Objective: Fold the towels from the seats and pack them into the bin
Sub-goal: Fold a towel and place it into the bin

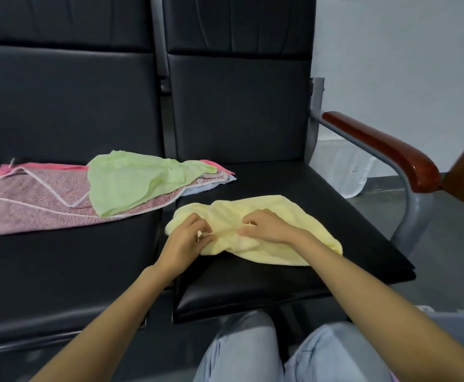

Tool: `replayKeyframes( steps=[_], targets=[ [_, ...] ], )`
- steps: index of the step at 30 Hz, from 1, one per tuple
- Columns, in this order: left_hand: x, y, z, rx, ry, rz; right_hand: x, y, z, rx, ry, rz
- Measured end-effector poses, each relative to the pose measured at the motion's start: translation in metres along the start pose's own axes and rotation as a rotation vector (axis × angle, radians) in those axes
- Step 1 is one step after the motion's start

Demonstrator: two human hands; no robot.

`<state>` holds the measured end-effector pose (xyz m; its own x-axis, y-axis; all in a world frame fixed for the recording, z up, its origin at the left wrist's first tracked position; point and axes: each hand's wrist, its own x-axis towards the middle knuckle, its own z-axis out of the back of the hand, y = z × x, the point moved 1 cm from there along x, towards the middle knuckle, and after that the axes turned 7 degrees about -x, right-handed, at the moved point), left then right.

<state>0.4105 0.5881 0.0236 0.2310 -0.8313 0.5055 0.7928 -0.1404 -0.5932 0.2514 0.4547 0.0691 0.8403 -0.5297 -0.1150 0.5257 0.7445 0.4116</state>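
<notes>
A crumpled pale yellow towel (277,216) lies on the right black seat (266,282). My left hand (186,238) pinches its near edge on the left side. My right hand (269,227) pinches the same edge a short way to the right, and a thin strip of towel stretches between the two hands. On the left seat (60,266) a light green towel (131,183) lies on top of a pink speckled towel (27,205), with a brighter pink one and a pale blue one showing underneath. A translucent bin (349,172) stands on the floor behind the right seat.
The right seat has a grey metal armrest frame (415,216) with a red-brown wooden pad (382,150). Black seat backs rise behind both seats. My knees in light jeans (253,351) are close to the seat's front edge. Grey floor lies to the right.
</notes>
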Motion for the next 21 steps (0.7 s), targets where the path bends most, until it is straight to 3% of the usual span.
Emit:
replayKeyframes(
  steps=[3,6,7,9,11,15,19,21],
  targets=[
    [0.006,-0.011,0.001,-0.174,0.031,0.092,-0.003,-0.001,0.008,0.337,-0.057,-0.056],
    [0.007,-0.024,-0.003,-0.273,0.275,0.131,-0.006,-0.013,0.012,0.683,-0.083,-0.269],
    [0.007,-0.026,-0.006,-0.248,0.384,0.122,-0.006,-0.02,0.011,0.63,-0.079,-0.34],
    [0.004,-0.024,-0.011,-0.187,0.522,0.107,-0.007,-0.025,0.008,0.179,-0.051,-0.346],
    [0.002,-0.02,-0.012,-0.17,0.514,0.127,-0.009,-0.016,0.005,-0.022,-0.001,-0.258],
    [0.004,-0.019,-0.006,-0.123,0.353,0.141,-0.002,0.009,-0.002,0.129,-0.037,-0.038],
    [0.006,-0.019,0.001,-0.079,0.258,0.168,0.009,0.018,-0.011,-0.044,-0.151,-0.015],
    [0.007,-0.015,0.005,-0.098,0.217,0.212,0.01,0.023,-0.006,0.166,-0.254,-0.051]
  ],
)
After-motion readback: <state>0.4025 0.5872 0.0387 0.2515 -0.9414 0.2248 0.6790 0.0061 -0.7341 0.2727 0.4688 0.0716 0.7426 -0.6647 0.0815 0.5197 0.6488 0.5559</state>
